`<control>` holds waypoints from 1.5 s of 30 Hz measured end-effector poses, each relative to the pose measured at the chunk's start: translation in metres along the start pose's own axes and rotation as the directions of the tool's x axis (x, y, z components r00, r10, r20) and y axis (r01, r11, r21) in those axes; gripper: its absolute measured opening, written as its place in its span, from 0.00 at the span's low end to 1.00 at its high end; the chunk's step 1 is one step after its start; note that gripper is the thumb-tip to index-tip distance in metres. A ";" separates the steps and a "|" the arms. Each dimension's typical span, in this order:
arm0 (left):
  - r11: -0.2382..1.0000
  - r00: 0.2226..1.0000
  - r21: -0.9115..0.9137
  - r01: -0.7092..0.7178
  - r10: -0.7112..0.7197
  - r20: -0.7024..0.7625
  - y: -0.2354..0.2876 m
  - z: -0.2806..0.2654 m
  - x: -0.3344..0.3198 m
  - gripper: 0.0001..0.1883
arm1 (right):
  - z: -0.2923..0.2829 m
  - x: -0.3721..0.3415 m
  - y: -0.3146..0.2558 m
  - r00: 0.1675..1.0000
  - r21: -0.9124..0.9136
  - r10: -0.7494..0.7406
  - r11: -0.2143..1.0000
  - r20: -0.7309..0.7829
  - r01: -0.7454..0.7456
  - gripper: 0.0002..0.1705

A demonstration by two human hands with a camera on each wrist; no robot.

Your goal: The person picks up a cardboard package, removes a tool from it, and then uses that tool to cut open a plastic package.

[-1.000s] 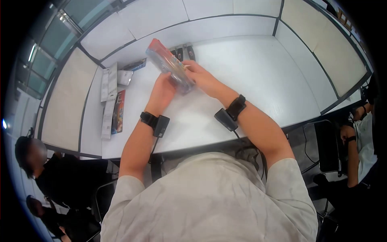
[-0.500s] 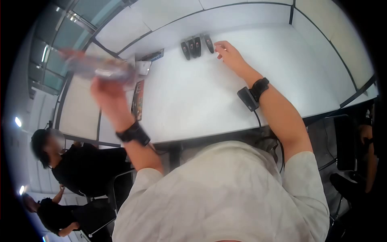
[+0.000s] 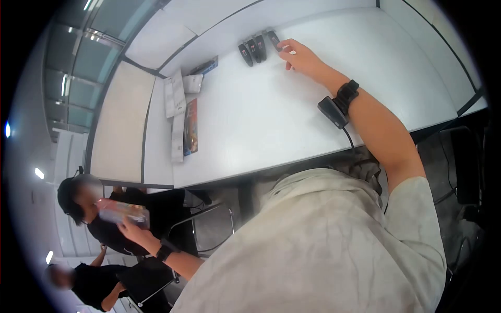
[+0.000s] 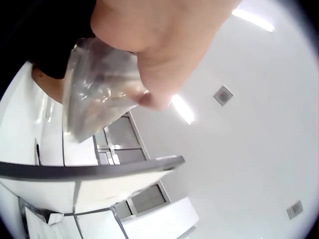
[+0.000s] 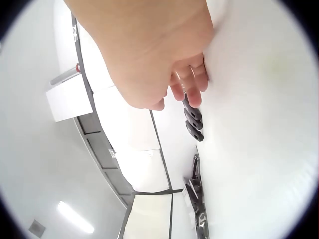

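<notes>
Out past the left end of the desk, my left hand (image 3: 136,235) grips a clear plastic package (image 3: 125,211) with a red printed end. In the left wrist view the crinkled clear plastic (image 4: 102,92) shows beneath the hand, with a fingertip pressed against it. My right hand (image 3: 305,60) is low over the desk near the back, its fingers loosely bent. Its fingertips are right at the near end of a slim black object (image 3: 273,39) with a small label. Several similar black objects (image 3: 252,49) lie side by side just left of it.
Flat white packs (image 3: 176,96) and a colourful orange-printed package (image 3: 191,125) lie along the desk's left side. A blue-and-black package (image 3: 206,65) is behind them. Low panels border the white desk (image 3: 292,115). A person in black (image 3: 112,232) is beyond its left end, by a metal-framed chair (image 3: 209,221).
My left hand has carried the package from over the desk out past its left edge. My right hand has let go of the package and moved to the rightmost black object. The view has turned left.
</notes>
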State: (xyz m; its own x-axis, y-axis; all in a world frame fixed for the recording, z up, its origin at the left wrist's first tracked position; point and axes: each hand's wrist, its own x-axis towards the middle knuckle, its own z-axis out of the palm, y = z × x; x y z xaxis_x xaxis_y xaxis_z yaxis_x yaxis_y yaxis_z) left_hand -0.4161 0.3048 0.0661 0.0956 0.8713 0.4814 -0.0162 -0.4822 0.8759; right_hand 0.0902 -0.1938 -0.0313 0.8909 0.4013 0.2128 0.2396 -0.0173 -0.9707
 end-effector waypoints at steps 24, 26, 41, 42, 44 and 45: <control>0.952 0.944 0.082 -0.296 0.305 -0.127 0.019 0.100 -0.032 0.14 | 0.000 -0.004 -0.002 0.997 0.022 0.005 1.000 -0.071 -0.003 0.24; 0.926 0.922 -0.057 -0.373 0.376 0.086 0.072 0.133 -0.091 0.15 | -0.004 -0.001 -0.001 0.994 0.046 0.005 0.999 -0.108 0.000 0.23; 0.700 0.278 0.360 -0.617 -0.235 0.932 0.106 0.596 -0.233 0.73 | -0.033 0.014 0.006 0.922 0.157 0.046 0.988 -0.383 0.016 0.23; 0.638 0.286 0.407 -0.653 -0.290 0.913 0.094 0.618 -0.239 0.75 | -0.035 0.016 0.002 0.923 0.158 0.046 0.987 -0.381 0.016 0.23; 0.583 0.360 0.497 -0.643 -0.343 0.868 0.094 0.631 -0.257 0.73 | -0.033 0.010 0.000 0.925 0.172 0.062 0.985 -0.375 0.003 0.23; 0.554 0.370 0.498 -0.667 -0.335 0.867 0.096 0.639 -0.263 0.66 | -0.034 0.010 -0.002 0.925 0.165 0.051 0.986 -0.378 0.013 0.23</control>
State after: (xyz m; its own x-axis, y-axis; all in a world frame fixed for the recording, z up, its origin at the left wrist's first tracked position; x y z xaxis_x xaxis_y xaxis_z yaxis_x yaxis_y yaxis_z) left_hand 0.1928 -0.0293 0.0032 0.9034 0.4043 -0.1428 0.4234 -0.8938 0.1477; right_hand 0.1123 -0.2211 -0.0237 0.9816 0.0243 0.1892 0.1841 0.1392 -0.9730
